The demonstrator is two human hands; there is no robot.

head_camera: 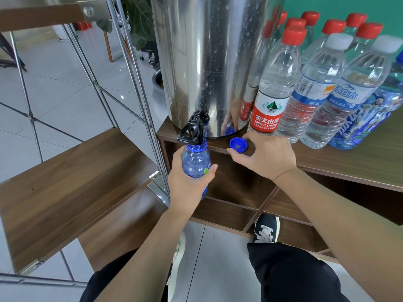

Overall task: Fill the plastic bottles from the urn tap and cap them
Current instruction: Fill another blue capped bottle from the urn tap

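Our left hand [189,179] is wrapped around the blue plastic bottle [195,159], fingers and thumb curled round its body, holding it upright with the open neck right under the black tap [193,127]. Straight above this hand the tap sticks out from the foot of the steel urn [207,62], and the bottle's mouth sits just at the spout; we cannot tell whether water is running.

Our right hand [267,155] is just to the right of the left one, at about the same height, resting at the front edge of the wooden counter [359,153]. Its fingers are curled, and the fingertips touch the blue cap [238,145], which lies open side up on the counter just beyond them; whether they actually pinch it we cannot tell for sure.

Beyond the right hand and further right stand the capped bottles: a red-labelled bottle [272,92] just beside the urn, white-capped clear bottles [322,94] next to it, a blue printed bottle [370,118] at the far right, and more red-capped ones behind.

To the left of our left hand is a metal-framed shelf [72,182] with wooden boards. Below the hands we see open cubbies under the counter, our dark trousers and a black-and-white shoe [266,228] on the tiled floor.
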